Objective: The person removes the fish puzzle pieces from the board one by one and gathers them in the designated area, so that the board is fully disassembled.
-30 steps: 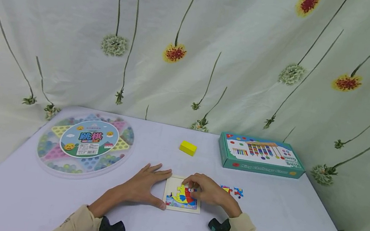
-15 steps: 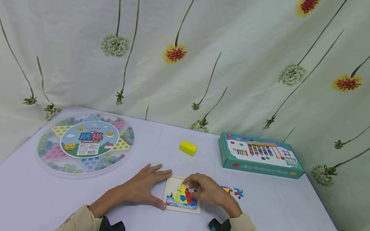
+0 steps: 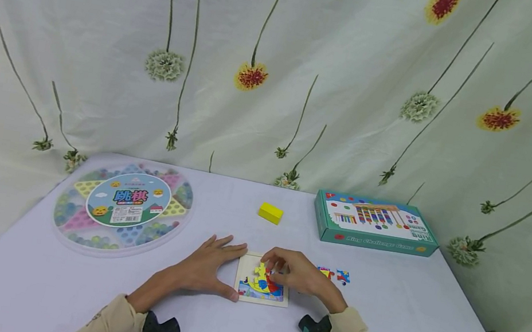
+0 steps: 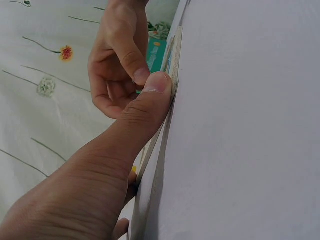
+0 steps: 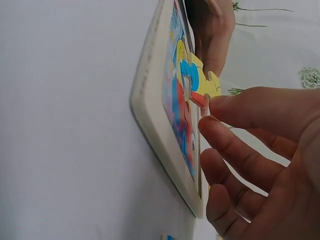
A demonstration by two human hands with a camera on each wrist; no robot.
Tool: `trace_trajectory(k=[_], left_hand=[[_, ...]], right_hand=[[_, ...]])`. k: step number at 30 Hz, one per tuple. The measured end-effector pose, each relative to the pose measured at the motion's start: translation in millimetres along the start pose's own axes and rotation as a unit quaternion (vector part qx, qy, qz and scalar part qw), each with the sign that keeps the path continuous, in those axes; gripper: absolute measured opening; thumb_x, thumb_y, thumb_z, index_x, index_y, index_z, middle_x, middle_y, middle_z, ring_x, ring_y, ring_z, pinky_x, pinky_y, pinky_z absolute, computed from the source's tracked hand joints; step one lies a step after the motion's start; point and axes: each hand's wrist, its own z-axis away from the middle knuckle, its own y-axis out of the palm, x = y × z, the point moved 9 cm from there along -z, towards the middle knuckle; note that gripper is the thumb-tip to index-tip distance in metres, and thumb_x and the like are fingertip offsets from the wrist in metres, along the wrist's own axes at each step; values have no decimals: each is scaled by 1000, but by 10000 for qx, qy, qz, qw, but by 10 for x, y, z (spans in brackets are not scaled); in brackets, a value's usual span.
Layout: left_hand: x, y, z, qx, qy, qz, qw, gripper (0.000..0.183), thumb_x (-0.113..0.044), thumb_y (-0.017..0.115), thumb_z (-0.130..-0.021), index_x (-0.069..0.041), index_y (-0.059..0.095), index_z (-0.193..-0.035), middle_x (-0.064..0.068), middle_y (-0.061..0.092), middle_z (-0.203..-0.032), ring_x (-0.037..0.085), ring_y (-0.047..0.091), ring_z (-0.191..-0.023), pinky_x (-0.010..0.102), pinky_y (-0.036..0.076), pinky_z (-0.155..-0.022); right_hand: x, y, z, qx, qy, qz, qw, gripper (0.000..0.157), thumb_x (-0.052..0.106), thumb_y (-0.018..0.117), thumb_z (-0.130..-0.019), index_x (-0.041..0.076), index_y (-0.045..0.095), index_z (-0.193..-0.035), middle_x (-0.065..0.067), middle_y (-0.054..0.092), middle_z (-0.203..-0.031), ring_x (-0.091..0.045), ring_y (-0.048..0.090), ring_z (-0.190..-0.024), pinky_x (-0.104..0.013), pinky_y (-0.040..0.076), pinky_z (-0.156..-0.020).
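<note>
A small jigsaw puzzle in a pale wooden tray (image 3: 270, 302) lies between my hands, its picture yellow, red and blue. My left hand (image 3: 208, 267) is spread at its left side, thumb against the near corner and a fingertip by the far one. In the left wrist view the thumb (image 4: 150, 100) lies along the tray's edge. My right hand (image 3: 293, 272) is over the tray's right part. Its thumb and index finger pinch a yellow, blue and red puzzle piece (image 5: 204, 80), which tilts up from the picture in the right wrist view. The other fingers are loosely curled.
Loose puzzle pieces (image 3: 343, 276) lie right of the tray, partly behind my right hand. A yellow block (image 3: 270, 213) sits farther back. At the left is a round Chinese checkers set (image 3: 126, 207); a green Ring Challenge Game box (image 3: 377, 224) stands at the back right.
My right hand's fingers have shifted slightly up and left over the tray, and the yellow piece stands a little differently under them. My left hand has stayed in place.
</note>
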Motion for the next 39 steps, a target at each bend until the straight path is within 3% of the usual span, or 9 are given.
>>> trace_trajectory(k=[17,27,33,39], left_hand=[[7,9,-5,40,-64,-18,10000,101,-70,71,-67,-16,40,-147,-1,38,-152,32,17,-146,57,5,-117],[11,10,-5,34,-58,28,10000,101,-70,71,-67,-16,41,-147,-1,38,-152,32,17,-145,57,5,-117],[11,17,0,32,-94,10,10000,102,-70,71,-66,-16,40,-147,-2,39,-152,32,17,-146,56,5,-117],[11,10,-4,32,-120,-16,9999,103,-71,71,-65,-17,40,-147,-2,37,-152,31,16,-146,54,4,-118]], right_hand=[[-16,-30,-7,-206,-66,-182,9996,22,6,67,-89,10,61,-109,0,58,-86,-15,52,-78,-22,47,-70],[-68,-98,-17,-417,-119,-232,9988,22,8,68,-88,11,61,-109,3,59,-84,-13,55,-77,-20,50,-73],[-98,-178,46,-485,-112,-435,9978,22,9,67,-89,10,62,-110,2,60,-86,-13,58,-80,-20,52,-78],[-150,-279,150,-481,-189,-529,9973,21,9,66,-90,7,63,-111,0,61,-85,-14,59,-77,-22,51,-74]])
